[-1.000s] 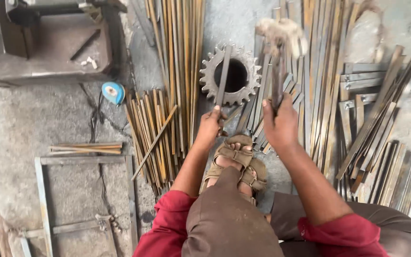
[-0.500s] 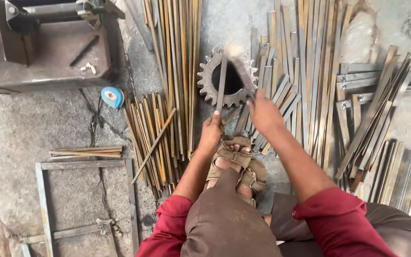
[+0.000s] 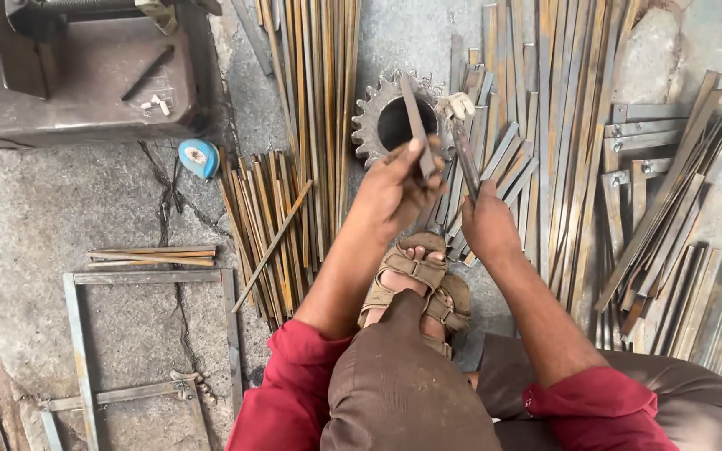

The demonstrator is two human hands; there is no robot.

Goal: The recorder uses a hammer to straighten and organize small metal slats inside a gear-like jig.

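Two bare hands work above a heavy toothed gear [image 3: 371,125] that lies flat on the concrete floor [image 3: 60,200]. The left hand [image 3: 394,188] is closed around a short flat steel strip [image 3: 417,121], which stands tilted with its upper end over the gear's round hole. The right hand [image 3: 488,230] is clamped on the dark handle of a hammer [image 3: 461,138], whose pale worn head sits just beside the strip, at the gear's right edge. Below both hands a sandalled foot [image 3: 415,280] rests on the floor. Left of the gear lie long rusty rods [image 3: 315,100] and a bundle of shorter ones. Right of it, grey flat bars [image 3: 545,125] are spread in rows. A small blue round tape measure [image 3: 199,157] sits further left, near a grey steel machine base [image 3: 85,83]. A welded frame of thin angle bar [image 3: 77,334] lies at lower left.
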